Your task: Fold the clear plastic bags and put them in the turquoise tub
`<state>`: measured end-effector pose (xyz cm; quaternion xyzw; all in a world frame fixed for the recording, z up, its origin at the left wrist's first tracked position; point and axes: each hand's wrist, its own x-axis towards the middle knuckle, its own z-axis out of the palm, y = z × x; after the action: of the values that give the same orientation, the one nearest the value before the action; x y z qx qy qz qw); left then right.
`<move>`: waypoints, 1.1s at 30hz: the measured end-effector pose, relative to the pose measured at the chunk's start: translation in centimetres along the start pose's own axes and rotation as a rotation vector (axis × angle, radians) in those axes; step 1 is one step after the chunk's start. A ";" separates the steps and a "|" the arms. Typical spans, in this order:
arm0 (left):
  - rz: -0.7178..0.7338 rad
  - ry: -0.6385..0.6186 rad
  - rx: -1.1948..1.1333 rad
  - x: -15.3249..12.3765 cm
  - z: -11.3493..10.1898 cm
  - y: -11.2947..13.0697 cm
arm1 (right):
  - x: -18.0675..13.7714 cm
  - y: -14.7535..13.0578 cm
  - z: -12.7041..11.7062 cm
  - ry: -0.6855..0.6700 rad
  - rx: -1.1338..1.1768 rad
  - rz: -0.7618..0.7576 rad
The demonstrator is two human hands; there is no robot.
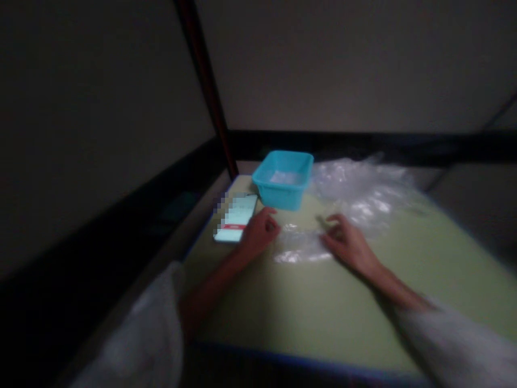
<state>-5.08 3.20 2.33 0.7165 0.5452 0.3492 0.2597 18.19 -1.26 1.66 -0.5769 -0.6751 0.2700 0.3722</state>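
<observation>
A small clear plastic bag (302, 248) lies flat on the table between my two hands, its surface catching the light. At its left edge my left hand (260, 233) is closed, thumb and fingers curled in a pinch on the plastic. My right hand (350, 243) pinches the bag's right side, fingers bent toward the thumb. A small dark spot shows by the right fingertips, too blurred to name. Just beyond my left hand stands a turquoise plastic basket (278, 194) with something whitish on its bottom.
A phone (238, 215) with a lit screen lies left of my left hand. Crumpled clear plastic (363, 188) spreads over the far right of the yellow-green table (307, 318). Behind the table are a dark band and wall, with a reddish-brown pole (210, 91) at the back left.
</observation>
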 end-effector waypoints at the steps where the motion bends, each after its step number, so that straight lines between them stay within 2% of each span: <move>1: 0.011 0.000 0.040 0.5 0.4 0.1 | 0.2 0.1 0.1 0.007 0.004 0.014; 8: -0.039 -0.040 0.025 2.1 2.2 0.1 | 0.6 0.4 0.4 0.008 0.041 0.024; 19: -0.019 -0.070 -0.048 1.5 1.6 0.4 | 0.2 0.1 0.3 -0.017 -0.021 -0.004; 26: -0.039 -0.134 -0.070 1.6 1.2 0.0 | 0.0 0.1 0.6 -0.001 -0.114 -0.066; 30: -0.039 -0.137 -0.041 1.5 1.2 -0.2 | -0.2 -0.2 0.3 0.106 -0.183 -0.092; 33: -0.025 -0.130 0.004 1.4 1.3 -0.2 | -0.6 -0.7 -0.1 0.207 -0.256 -0.200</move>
<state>-3.98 4.60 1.72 0.7311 0.5371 0.2977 0.2974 17.89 -2.03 2.15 -0.5743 -0.7159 0.0830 0.3882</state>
